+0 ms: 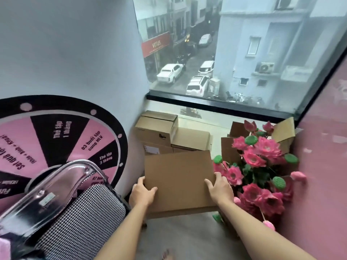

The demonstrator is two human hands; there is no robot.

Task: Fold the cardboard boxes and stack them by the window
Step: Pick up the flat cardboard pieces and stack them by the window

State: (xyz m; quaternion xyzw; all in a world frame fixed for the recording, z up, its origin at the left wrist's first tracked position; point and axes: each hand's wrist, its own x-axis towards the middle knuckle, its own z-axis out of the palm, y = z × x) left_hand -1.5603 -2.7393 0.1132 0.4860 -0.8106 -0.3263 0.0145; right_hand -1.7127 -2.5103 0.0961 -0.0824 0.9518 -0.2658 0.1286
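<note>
From the head camera, one folded cardboard box [178,180] is held above the floor, near the window [234,53]. The left hand [141,192] grips its left edge, the right hand [220,189] its right edge, thumbs curled over the top face. Beyond it, about three closed boxes [159,128] sit stacked below the window. One bunch of pink artificial lotus flowers [259,166] stands just right.

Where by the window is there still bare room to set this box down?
Both hands, left hand and right hand, grip the cardboard box. Bare floor lies between the stacked boxes and the window. Crowded right: pink flowers.
</note>
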